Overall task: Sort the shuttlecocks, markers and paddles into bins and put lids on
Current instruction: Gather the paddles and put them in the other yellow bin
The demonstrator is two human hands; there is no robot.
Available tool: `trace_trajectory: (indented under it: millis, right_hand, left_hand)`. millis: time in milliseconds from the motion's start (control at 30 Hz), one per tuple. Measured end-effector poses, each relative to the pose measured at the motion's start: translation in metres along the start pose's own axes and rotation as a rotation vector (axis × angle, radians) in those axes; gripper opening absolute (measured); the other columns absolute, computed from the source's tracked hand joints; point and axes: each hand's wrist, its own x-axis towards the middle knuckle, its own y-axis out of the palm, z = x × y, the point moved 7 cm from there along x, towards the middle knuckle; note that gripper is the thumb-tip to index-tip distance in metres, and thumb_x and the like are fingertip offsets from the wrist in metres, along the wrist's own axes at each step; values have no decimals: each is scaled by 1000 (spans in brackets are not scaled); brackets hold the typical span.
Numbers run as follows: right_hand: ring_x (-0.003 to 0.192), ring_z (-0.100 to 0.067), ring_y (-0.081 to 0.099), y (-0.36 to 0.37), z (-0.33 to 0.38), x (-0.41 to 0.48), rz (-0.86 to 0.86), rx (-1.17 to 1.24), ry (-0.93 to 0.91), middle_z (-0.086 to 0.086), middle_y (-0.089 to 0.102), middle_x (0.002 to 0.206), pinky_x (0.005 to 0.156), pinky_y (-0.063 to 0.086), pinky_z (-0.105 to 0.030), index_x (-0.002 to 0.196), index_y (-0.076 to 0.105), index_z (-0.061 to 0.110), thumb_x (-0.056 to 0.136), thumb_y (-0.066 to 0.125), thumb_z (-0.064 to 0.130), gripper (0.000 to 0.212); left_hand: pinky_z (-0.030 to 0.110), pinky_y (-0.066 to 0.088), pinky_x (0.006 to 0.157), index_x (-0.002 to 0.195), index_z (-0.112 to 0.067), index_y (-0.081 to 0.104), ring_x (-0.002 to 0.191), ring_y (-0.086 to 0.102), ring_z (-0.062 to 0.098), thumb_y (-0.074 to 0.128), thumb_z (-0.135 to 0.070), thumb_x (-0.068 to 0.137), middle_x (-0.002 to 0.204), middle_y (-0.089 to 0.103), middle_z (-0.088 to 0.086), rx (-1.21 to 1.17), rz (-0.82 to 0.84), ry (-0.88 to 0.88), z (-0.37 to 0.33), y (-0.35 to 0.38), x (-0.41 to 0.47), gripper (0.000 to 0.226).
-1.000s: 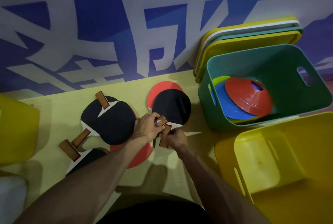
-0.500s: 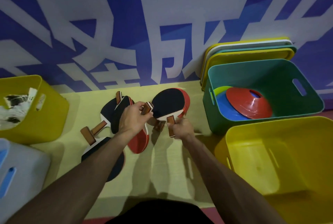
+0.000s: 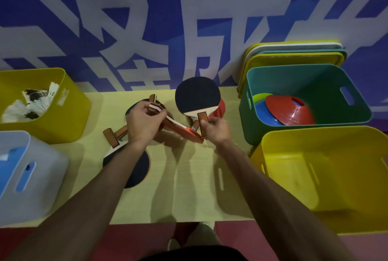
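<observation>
A person stands at a pale yellow worktop (image 3: 189, 187), seen from above, both bare forearms reaching forward. The left hand (image 3: 144, 122) has its grip clenched round the wooden handle of a red-faced paddle (image 3: 189, 132), which is tilted on edge with its blade sloping towards the right hand (image 3: 214, 130). The right hand's grip is closed on the handle of a black-faced paddle (image 3: 196, 95), held nearly upright with its round rubber face to the camera. A second red blade (image 3: 220, 107) shows just behind it; whether the same hand holds it cannot be told.

More paddles lie flat to the left: one black blade (image 3: 136, 168) partly under the left forearm, its blocky wooden handle (image 3: 110, 139) pointing away.

Smooth plastic bins with rounded corners and slot handles crowd both sides. At the far left, a yellow bin (image 3: 69, 111) holds feathery white shuttlecocks (image 3: 31, 105); nearer, a pale grey bin (image 3: 46, 176) overhangs the front edge. On the right, a green bin (image 3: 262, 135) holds glossy disc markers (image 3: 289, 111) in red, blue and lime. Just in front of it stands a second yellow bin (image 3: 294, 137). Flat lids (image 3: 294, 56) lean against the blue and white wall behind the green bin. Bare worktop remains between the forearms.
</observation>
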Motion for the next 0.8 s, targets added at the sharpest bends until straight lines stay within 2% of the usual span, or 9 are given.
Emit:
trace_trajectory:
  millis: [67, 167, 267, 333, 467, 567, 633, 800]
  right_hand:
    - [101, -32, 63, -7, 10, -10, -20, 2, -24, -17, 68, 107, 93, 50, -46, 111, 63, -2, 93, 59, 23, 31]
    - [99, -29, 63, -9, 20, -25, -27, 17, -39, -15, 67, 105, 90, 52, -39, 113, 62, -1, 95, 56, 20, 28]
    - [86, -19, 59, -7, 27, -41, -33, 37, -37, -5, 66, 92, 86, 51, -34, 113, 64, 3, 96, 53, 20, 26]
    - [84, -18, 60, -3, 29, -51, -42, 85, -26, 0, 63, 82, 87, 52, -36, 108, 65, 5, 96, 54, 21, 23]
    - [85, -22, 62, 1, 24, -72, -49, 205, 22, -9, 65, 92, 84, 56, -37, 89, 62, 13, 96, 54, 20, 13]
    - [86, -21, 62, -6, 21, -86, -72, 283, 42, -11, 65, 99, 77, 55, -33, 109, 63, 10, 97, 51, 21, 20]
    - [86, -22, 62, -16, 20, -91, -96, 313, 49, -13, 66, 100, 70, 54, -29, 111, 63, 8, 98, 51, 22, 23]
    - [86, -23, 63, -50, 18, -92, -138, 335, 30, -11, 68, 93, 89, 54, -42, 106, 67, 6, 94, 56, 26, 26]
  left_hand:
    - [32, 58, 81, 97, -24, 60, 85, 69, 13, 75, -23, 76, 88, 68, -7, -68, -1, -7, 1, -7, -8, 26]
    - [29, 56, 79, 92, -25, 59, 84, 63, 11, 75, -19, 74, 87, 64, -8, -84, -24, 24, -1, -24, -17, 25]
    - [29, 57, 73, 89, -26, 61, 86, 61, 10, 78, -19, 71, 84, 60, -12, -125, -58, -8, 6, -41, -26, 26]
    - [25, 58, 66, 88, -23, 61, 77, 67, 9, 77, -13, 74, 81, 63, -10, -288, -60, -104, 21, -50, -35, 23]
    - [27, 60, 66, 91, -15, 57, 65, 73, 18, 71, -7, 80, 85, 69, 6, -626, -101, -306, 57, -65, -59, 19]
    - [30, 61, 71, 95, -9, 59, 69, 73, 20, 72, -4, 79, 87, 70, 9, -772, -57, -347, 70, -63, -77, 21]
    - [34, 60, 75, 102, -4, 61, 74, 73, 23, 74, -2, 77, 88, 71, 9, -849, -22, -358, 72, -59, -88, 28]
    - [38, 58, 82, 95, -7, 59, 86, 72, 33, 68, -1, 82, 81, 74, 7, -1047, 84, -322, 64, -54, -105, 17]
